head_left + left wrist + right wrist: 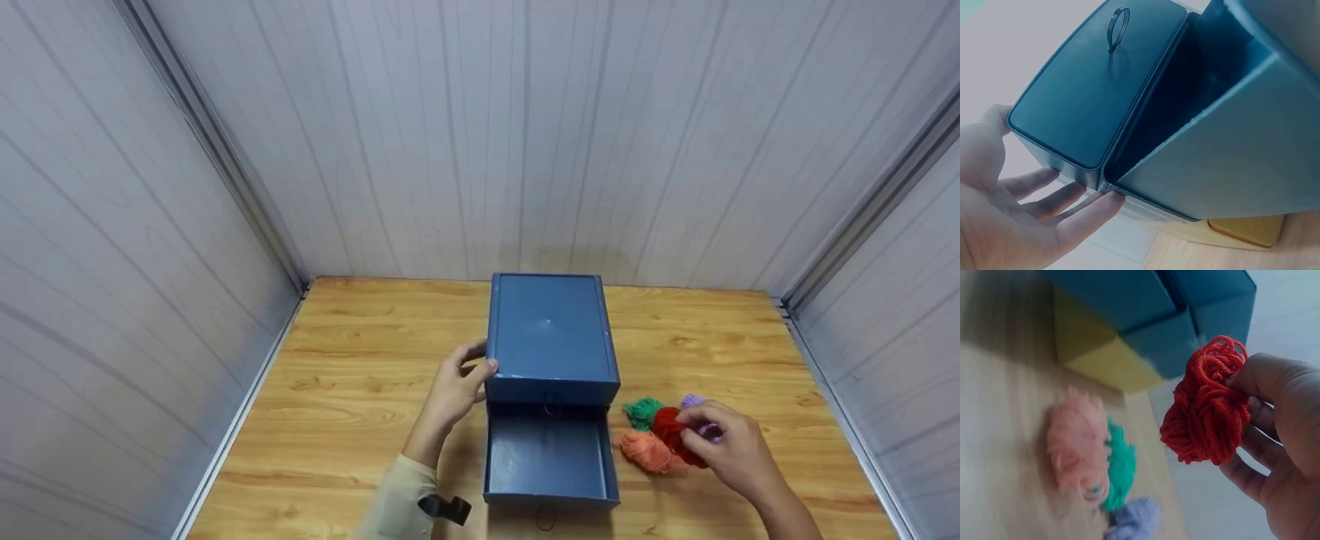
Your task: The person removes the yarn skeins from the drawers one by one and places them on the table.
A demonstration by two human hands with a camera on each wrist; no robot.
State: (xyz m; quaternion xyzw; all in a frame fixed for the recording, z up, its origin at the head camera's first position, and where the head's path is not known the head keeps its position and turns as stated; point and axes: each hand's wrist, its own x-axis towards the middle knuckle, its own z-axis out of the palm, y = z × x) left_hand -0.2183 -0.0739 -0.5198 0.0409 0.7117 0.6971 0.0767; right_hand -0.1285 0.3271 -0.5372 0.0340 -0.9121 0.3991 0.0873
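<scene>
The counter [360, 420], a light wood-grain surface with brown streaks, is closed in by pale, streaked panel walls [480, 135], with a grey metal strip [217, 154] running down the left corner and another down the right. Near the middle of the counter stands a blue plastic drawer unit [551, 322], with a yellow section [1089, 354] beneath the blue ones. Its upper drawer is closed and carries a thin dark loop handle [1111, 34]; the blue drawer [547, 465] below is pulled well out towards the person, standing between the two hands. On the counter to the right of the unit lie a peach-orange yarn bundle [649, 451], a green yarn bundle [643, 412] and a lilac yarn bundle [691, 400], the last partly covered by the right hand in the head view. The right hand [731, 442] pinches a fluffy red yarn bundle [1204, 405] between thumb and fingers, raised above the counter near the others. The left hand [454, 382], fingers spread and fairly straight, touches the unit's left side by its front corner; a black strap [454, 511] crosses its beige sleeve [401, 499].
</scene>
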